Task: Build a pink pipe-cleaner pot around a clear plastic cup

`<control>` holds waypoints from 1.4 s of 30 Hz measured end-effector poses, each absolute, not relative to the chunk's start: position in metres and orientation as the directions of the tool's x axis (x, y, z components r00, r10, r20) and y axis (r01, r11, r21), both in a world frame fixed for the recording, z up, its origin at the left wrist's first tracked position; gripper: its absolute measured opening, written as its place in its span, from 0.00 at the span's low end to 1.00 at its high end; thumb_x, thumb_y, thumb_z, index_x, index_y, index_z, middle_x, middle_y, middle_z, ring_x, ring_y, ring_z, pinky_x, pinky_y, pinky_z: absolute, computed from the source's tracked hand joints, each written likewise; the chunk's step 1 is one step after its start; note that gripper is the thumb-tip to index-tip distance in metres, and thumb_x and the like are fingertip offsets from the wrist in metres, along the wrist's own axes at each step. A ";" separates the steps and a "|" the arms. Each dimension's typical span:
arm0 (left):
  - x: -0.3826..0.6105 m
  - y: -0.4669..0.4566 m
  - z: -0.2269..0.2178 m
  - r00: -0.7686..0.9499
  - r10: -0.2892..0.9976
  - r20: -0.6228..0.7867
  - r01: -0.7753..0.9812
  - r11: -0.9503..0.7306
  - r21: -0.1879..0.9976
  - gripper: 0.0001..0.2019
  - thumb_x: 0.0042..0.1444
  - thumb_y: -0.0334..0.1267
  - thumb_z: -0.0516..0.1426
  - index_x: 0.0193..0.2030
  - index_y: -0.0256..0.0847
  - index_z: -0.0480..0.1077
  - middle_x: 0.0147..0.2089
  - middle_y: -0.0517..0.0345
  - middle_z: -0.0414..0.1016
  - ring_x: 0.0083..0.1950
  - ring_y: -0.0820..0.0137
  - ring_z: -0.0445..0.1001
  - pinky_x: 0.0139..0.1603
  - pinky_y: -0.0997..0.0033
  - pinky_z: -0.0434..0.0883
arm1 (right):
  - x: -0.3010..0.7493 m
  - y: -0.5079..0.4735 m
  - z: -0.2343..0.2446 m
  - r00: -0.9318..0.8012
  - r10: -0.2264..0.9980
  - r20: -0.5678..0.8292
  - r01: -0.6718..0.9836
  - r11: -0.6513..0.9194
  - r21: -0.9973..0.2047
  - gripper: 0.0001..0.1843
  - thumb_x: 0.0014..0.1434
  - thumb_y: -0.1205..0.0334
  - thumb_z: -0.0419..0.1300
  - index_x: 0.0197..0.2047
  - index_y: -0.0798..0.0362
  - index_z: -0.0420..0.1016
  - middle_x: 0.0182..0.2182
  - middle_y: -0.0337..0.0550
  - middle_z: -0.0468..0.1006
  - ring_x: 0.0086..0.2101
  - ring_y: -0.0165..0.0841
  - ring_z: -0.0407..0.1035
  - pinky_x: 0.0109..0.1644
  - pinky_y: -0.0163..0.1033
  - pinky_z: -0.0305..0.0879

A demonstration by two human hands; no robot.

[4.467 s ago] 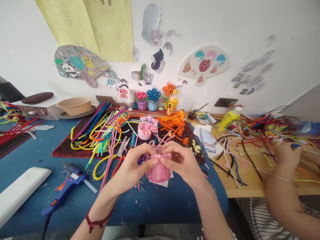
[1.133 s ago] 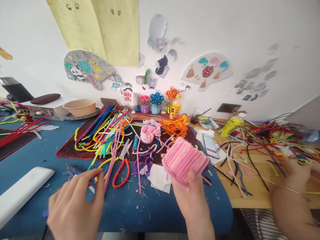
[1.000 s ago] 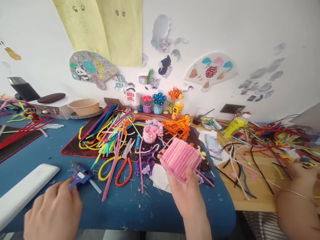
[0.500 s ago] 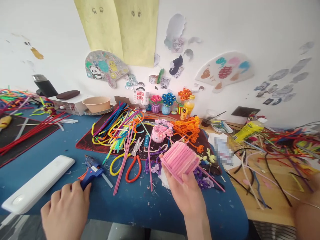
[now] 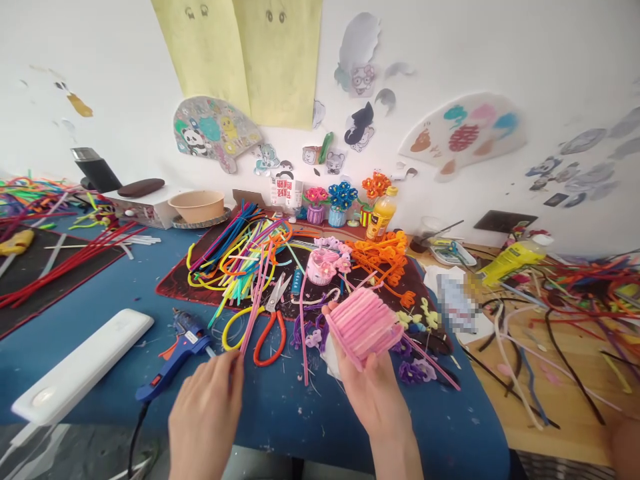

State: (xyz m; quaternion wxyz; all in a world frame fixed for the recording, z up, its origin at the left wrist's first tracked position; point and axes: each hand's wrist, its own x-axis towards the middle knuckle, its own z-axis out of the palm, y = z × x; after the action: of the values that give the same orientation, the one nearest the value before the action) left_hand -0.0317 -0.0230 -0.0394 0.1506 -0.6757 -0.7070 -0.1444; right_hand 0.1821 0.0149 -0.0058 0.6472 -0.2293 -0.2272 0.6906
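Note:
My right hand (image 5: 373, 390) holds a pink pipe-cleaner piece (image 5: 365, 321), built of strips laid side by side, with the thumb at its lower edge. My left hand (image 5: 213, 393) is closed at the near end of some long pink pipe cleaners (image 5: 257, 293), its fingertips pinching them. Just left of that hand lies a blue hot glue gun (image 5: 175, 363), its nozzle pointing away. Scissors (image 5: 273, 313) with one yellow and one red handle lie spread between my hands. Behind the pink piece stands a small pink flower pot (image 5: 321, 267) of pipe cleaners.
A white power-bank-like block (image 5: 85, 367) lies at the left. Bundled coloured pipe cleaners (image 5: 240, 247) and orange ones (image 5: 387, 263) cover the dark mat. Behind are a drink bottle (image 5: 381, 215) and a tan bowl (image 5: 197, 207). A blurred arm (image 5: 625, 443) shows at the right edge.
My left hand has left the glue gun's handle and moved right to the pink pipe cleaners. The pink piece in my right hand is turned slightly. The view has shifted a little.

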 end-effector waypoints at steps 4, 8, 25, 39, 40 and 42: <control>0.000 -0.001 -0.038 0.033 0.959 0.281 0.997 -0.012 -0.077 0.13 0.68 0.35 0.49 0.44 0.35 0.73 0.43 0.44 0.79 0.45 0.56 0.77 0.45 0.61 0.71 | 0.190 0.012 -0.005 -0.006 0.999 -0.037 -0.776 -0.028 -0.630 0.48 0.44 0.45 0.77 0.66 0.37 0.66 0.61 0.46 0.76 0.64 0.50 0.63 0.72 0.62 0.47; 0.016 0.023 -0.026 0.006 0.976 0.219 0.987 0.029 -0.156 0.14 0.65 0.31 0.47 0.38 0.31 0.74 0.37 0.38 0.77 0.41 0.50 0.75 0.39 0.57 0.71 | 0.199 0.007 -0.008 -0.015 1.000 -0.021 -0.762 -0.025 -0.648 0.54 0.37 0.44 0.79 0.66 0.32 0.63 0.61 0.45 0.76 0.64 0.52 0.63 0.70 0.65 0.51; 0.053 0.014 0.046 0.341 0.624 0.703 0.668 -0.687 0.286 0.16 0.65 0.27 0.55 0.57 0.44 0.70 0.54 0.52 0.71 0.54 0.65 0.69 0.54 0.67 0.67 | 0.207 -0.001 -0.009 -0.007 1.000 -0.023 -0.776 -0.019 -0.631 0.46 0.38 0.41 0.76 0.61 0.41 0.72 0.51 0.51 0.82 0.60 0.54 0.67 0.64 0.62 0.60; 0.065 -0.002 0.056 0.485 0.400 0.777 0.771 -0.615 -0.165 0.13 0.64 0.28 0.57 0.53 0.41 0.76 0.46 0.51 0.83 0.48 0.61 0.70 0.49 0.58 0.60 | 0.209 0.000 -0.017 -0.132 0.991 0.006 -0.709 -0.091 -0.700 0.52 0.32 0.34 0.75 0.60 0.43 0.72 0.52 0.53 0.80 0.58 0.59 0.68 0.57 0.61 0.69; 0.066 -0.003 0.056 0.467 0.406 0.785 0.778 -0.611 -0.147 0.13 0.64 0.28 0.56 0.52 0.41 0.76 0.45 0.52 0.84 0.48 0.61 0.70 0.50 0.58 0.60 | 0.208 0.000 -0.017 -0.136 0.991 0.005 -0.706 -0.093 -0.702 0.52 0.32 0.34 0.74 0.60 0.42 0.72 0.53 0.53 0.80 0.58 0.59 0.69 0.56 0.61 0.69; 0.070 -0.003 0.054 0.417 0.419 0.807 0.794 -0.600 -0.098 0.12 0.67 0.30 0.54 0.51 0.42 0.77 0.44 0.53 0.84 0.48 0.62 0.71 0.50 0.58 0.60 | 0.208 -0.001 -0.017 -0.146 0.989 0.002 -0.698 -0.101 -0.709 0.51 0.32 0.34 0.74 0.60 0.42 0.72 0.52 0.52 0.80 0.58 0.58 0.69 0.56 0.60 0.70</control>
State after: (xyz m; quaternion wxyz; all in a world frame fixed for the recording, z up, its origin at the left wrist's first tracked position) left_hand 0.0696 -0.0034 0.0536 0.2415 -0.8062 -0.3762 -0.3876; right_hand 0.2081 -0.0006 -0.0172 0.6039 -0.2501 -0.2912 0.6986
